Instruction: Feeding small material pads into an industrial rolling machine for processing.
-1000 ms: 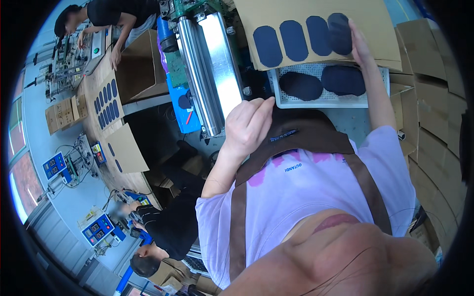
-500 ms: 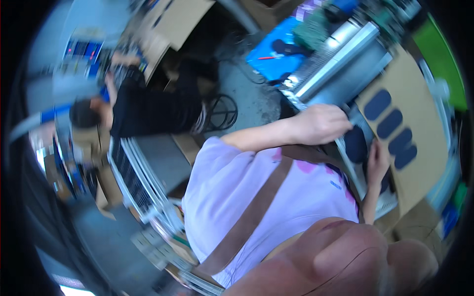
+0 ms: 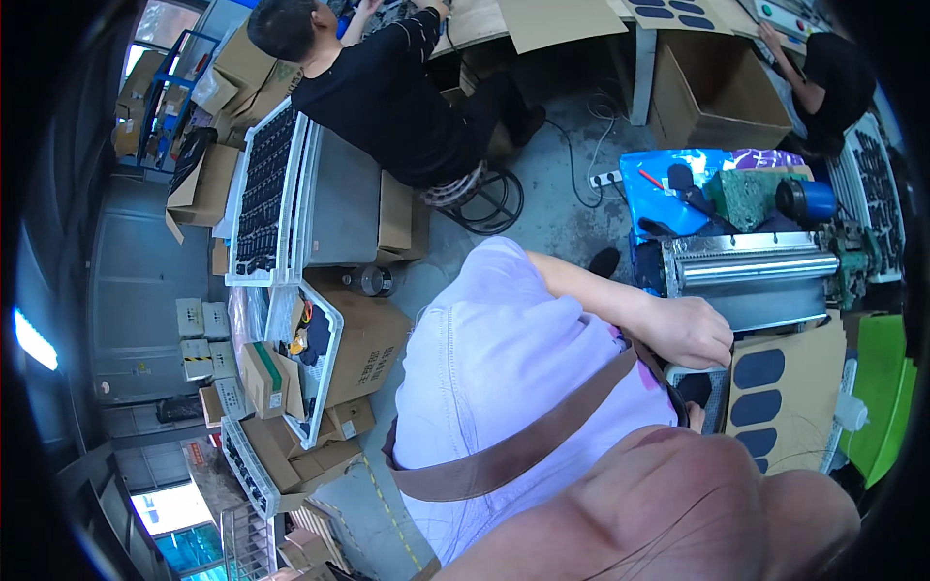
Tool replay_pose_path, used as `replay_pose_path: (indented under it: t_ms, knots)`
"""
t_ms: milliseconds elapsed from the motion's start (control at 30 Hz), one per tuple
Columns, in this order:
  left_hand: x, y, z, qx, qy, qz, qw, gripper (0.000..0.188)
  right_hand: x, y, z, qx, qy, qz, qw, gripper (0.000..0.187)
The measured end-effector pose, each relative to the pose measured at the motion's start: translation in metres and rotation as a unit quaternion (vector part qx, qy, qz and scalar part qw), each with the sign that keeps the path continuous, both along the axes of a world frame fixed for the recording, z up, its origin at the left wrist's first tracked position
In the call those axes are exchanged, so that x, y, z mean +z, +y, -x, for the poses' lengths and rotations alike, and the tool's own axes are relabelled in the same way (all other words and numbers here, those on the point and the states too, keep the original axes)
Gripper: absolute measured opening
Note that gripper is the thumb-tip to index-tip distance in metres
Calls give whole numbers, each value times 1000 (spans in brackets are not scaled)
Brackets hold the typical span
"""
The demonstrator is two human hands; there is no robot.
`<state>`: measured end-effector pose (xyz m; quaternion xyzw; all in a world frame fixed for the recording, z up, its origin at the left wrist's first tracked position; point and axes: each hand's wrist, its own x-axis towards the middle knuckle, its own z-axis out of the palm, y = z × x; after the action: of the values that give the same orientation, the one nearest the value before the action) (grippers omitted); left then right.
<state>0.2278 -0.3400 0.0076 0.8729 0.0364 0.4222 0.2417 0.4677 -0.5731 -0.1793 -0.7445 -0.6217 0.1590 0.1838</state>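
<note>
My left hand (image 3: 690, 332) is closed, its fingers curled down beside the near edge of a cardboard sheet (image 3: 814, 387). Anything inside its grip is hidden. Dark oval pads (image 3: 759, 369) lie in a row on that sheet. Below the left hand, a dark piece (image 3: 694, 388) rests in a light grey mesh tray (image 3: 715, 407). Only a sliver of my right hand (image 3: 696, 416) shows beside my apron strap, next to the tray; its fingers are mostly hidden.
A metal roller machine (image 3: 756, 266) stands beyond the sheet, with a blue bag (image 3: 668, 208) behind it. A co-worker in black (image 3: 387, 107) sits at a bench; another person (image 3: 838, 87) works far right. Stacked crates (image 3: 266, 194) and cartons (image 3: 358, 339) stand left.
The view has swung left and become sharper. My left hand now appears lower beside the cardboard sheet, and my right hand has become mostly hidden behind my body.
</note>
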Motion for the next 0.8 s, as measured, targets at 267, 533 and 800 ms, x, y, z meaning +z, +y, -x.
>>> replay_pose_path:
  t_ms: [267,533,800]
  knots:
    - [0,-3,-13,-47,42,96,993,12,114,17,31,-51,115,-16,992,7]
    - [2,3,-35,-85,226,246,939,34,149,22,12,-147,135,-26,979,10]
    - [22,38,-69,-149,250,441,849,30,213,115,40,-9,103,-245,964,20]
